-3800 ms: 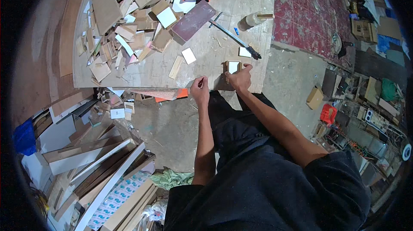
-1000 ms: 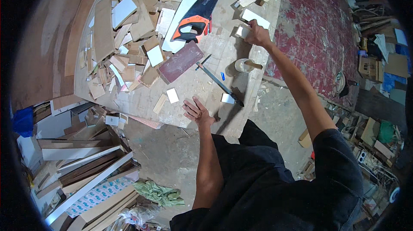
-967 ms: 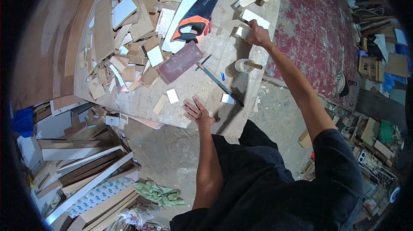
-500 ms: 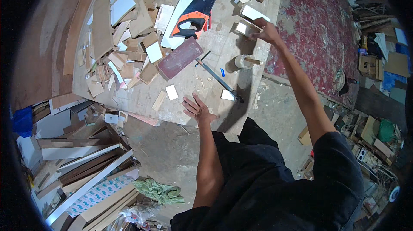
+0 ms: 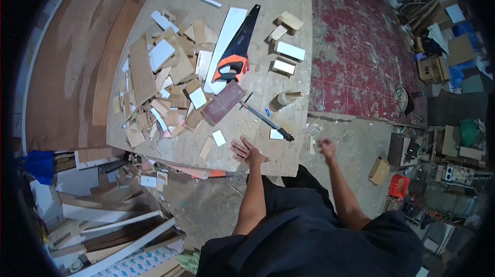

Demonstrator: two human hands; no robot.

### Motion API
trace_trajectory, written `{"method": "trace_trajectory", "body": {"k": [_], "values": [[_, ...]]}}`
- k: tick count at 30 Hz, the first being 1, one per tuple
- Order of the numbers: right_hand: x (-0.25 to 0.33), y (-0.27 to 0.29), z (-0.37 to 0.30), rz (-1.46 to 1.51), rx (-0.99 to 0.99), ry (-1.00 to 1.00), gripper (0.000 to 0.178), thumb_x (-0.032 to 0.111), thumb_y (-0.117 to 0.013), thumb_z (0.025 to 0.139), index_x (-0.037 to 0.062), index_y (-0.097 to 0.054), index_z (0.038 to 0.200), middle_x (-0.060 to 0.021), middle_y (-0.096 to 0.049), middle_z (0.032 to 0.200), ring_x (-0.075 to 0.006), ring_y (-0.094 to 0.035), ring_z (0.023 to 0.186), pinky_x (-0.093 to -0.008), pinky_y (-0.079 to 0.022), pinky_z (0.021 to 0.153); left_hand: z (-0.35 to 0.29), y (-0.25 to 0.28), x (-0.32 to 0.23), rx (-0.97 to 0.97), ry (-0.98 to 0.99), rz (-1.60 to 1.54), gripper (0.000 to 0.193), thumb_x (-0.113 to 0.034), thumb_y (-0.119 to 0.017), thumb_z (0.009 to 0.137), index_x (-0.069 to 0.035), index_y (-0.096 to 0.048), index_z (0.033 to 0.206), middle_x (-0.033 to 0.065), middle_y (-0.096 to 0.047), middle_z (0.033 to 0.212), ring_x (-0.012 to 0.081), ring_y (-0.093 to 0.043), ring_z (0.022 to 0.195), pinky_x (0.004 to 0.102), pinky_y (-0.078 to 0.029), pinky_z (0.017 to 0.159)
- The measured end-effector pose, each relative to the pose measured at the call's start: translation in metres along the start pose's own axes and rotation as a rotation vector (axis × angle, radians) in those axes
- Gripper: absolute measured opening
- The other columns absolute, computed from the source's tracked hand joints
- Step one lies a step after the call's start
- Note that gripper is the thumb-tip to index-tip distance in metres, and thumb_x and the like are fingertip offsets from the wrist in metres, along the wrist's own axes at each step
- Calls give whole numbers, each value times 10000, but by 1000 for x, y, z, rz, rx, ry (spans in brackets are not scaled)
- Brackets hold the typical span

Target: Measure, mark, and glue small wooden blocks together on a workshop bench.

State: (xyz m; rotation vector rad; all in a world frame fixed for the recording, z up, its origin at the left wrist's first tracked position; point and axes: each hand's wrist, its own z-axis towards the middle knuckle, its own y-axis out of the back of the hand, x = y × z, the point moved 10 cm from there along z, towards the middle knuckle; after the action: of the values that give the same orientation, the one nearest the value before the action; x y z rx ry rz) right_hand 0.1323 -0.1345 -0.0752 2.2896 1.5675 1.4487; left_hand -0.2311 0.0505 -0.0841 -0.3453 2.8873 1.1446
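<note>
My left hand (image 5: 246, 151) lies spread on the wooden worktable near its front edge, holding nothing. Beside it are a small white-faced block (image 5: 219, 138) and a narrow wood strip (image 5: 207, 148). My right hand (image 5: 326, 150) is in the air off the table's right edge; its fingers look bent but are smeared, and no held thing shows. Nearest to it are a white piece (image 5: 276, 134) and a long grey tool (image 5: 262, 117) with a dark end. Farther up stands a jar (image 5: 279, 102) with a stick in it. Beyond, several blocks form a column, including a white-topped block (image 5: 283, 67).
A handsaw (image 5: 237, 52) with an orange-black handle lies on a white strip, near a reddish-brown rectangular block (image 5: 224, 103). Wood offcuts (image 5: 142, 70) are heaped at the left. Boards (image 5: 111, 215) are stacked below left. A worn red floor (image 5: 356, 60) lies at the right.
My right hand has left the white-topped block and come back toward me, past the table edge. My left hand stays flat on the table. The view has shifted, showing more of the far tabletop.
</note>
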Motion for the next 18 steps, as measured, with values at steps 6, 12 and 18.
{"method": "trace_trajectory", "body": {"k": [6,12,18], "values": [[9,-82,-83,-200,146,279,379,304,-730,800,-3,-635,1003,-137,-697,909,-199,-681,816,-334,-540,738,-15,6,-6,-23,-100,-15,1647,-478,-932,431,-45,319,1411,359,301,1442,521,225,1366,681,14,1066],[14,-101,-73,-338,255,246,599,381,-757,737,-19,-561,1137,-192,-676,994,-318,-664,934,-370,-519,828,-63,45,-9,-289,-496,-203,966,-194,-801,699,-12,-219,1448,237,-150,1518,414,-172,1407,575,-216,1108],[38,-117,-49,-183,176,199,583,362,-763,729,1,-550,1134,-145,-656,951,-276,-642,890,-356,-510,792,-76,45,66,-428,-566,-285,582,-174,-774,709,-28,-532,1219,186,-493,1256,369,-460,1187,437,-400,1005]]}}
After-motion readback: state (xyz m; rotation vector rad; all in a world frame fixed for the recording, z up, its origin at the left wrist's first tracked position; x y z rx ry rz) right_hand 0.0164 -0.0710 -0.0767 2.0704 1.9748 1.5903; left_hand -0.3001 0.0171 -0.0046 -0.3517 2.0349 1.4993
